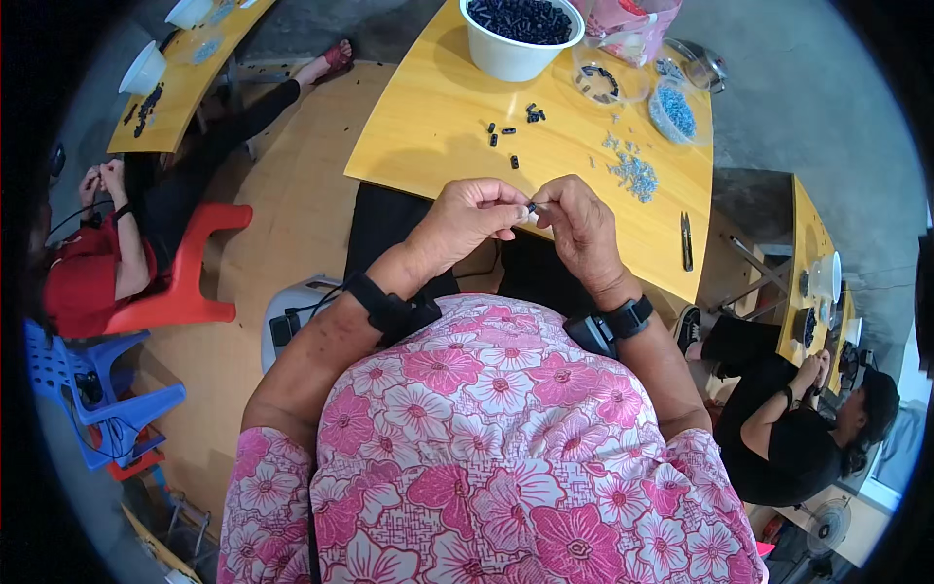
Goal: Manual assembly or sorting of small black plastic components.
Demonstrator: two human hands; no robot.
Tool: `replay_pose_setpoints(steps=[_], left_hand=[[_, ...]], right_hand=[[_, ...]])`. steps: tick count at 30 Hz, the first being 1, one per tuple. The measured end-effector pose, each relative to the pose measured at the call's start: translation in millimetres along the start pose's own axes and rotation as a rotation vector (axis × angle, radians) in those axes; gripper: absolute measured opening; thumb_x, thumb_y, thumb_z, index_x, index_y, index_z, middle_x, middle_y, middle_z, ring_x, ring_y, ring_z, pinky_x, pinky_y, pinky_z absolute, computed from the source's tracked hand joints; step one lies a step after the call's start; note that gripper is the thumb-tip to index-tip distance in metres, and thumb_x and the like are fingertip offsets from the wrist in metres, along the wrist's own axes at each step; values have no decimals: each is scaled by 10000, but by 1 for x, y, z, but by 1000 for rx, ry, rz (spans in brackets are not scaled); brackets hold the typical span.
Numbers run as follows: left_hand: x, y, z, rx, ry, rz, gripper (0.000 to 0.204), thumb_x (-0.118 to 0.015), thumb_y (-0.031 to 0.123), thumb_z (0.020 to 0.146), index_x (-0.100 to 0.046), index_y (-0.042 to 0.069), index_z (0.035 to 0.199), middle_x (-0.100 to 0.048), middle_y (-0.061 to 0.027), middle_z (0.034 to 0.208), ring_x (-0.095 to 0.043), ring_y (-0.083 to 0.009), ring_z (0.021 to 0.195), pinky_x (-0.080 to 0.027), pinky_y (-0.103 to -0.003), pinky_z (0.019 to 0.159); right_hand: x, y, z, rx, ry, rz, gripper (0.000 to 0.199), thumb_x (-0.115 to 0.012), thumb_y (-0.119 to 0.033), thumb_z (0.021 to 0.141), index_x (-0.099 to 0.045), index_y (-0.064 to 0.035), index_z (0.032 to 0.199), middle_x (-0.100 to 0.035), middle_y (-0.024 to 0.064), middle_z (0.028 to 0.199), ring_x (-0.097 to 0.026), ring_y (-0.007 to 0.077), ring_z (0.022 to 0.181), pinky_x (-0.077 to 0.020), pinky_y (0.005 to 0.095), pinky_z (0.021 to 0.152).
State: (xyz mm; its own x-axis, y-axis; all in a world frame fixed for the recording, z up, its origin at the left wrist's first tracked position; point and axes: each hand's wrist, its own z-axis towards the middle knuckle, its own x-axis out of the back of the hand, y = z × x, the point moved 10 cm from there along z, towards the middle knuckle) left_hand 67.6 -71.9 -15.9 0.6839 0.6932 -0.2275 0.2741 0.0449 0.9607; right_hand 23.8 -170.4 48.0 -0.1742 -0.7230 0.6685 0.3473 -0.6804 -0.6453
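My left hand (472, 216) and my right hand (582, 226) meet fingertip to fingertip just over the near edge of a yellow table (428, 127). Between the fingertips sits a tiny dark piece with a pale tip (532, 206), pinched from both sides. Each wrist wears a black strap. A few small black cylinders (514, 125) lie loose on the table beyond my hands. A pile of small pale blue parts (634, 173) lies to their right. A white bowl (518, 39) full of black cylinders stands at the table's far side.
A clear dish of blue parts (673, 111), a clear dish with a black ring (601, 82) and a pink bag (628, 24) sit at the far right. Small snips (686, 241) lie by the right edge. A person on a red chair (190, 273) works at left, another at right (788, 428).
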Motion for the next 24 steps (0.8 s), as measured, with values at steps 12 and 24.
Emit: replay_pose_setpoints(steps=[12, 24], left_hand=[[2, -1, -1, 44, 18, -20, 159, -599, 133, 917, -644, 23, 1023, -643, -21, 914, -594, -71, 790, -506, -204, 708], [7, -20, 4, 78, 35, -152, 162, -601, 145, 919, -637, 35, 1032, -639, -17, 947, -596, -71, 834, -494, -209, 722]], right_hand=[[2, -5, 5, -36, 12, 34, 190, -545, 78, 801, -575, -37, 950, -554, 117, 787, -608, 242, 665, -499, 327, 612], [2, -8, 2, -3, 135, 54, 239, -733, -78, 754, -630, -52, 968, -611, 107, 814, -627, 241, 713, -503, 314, 630]])
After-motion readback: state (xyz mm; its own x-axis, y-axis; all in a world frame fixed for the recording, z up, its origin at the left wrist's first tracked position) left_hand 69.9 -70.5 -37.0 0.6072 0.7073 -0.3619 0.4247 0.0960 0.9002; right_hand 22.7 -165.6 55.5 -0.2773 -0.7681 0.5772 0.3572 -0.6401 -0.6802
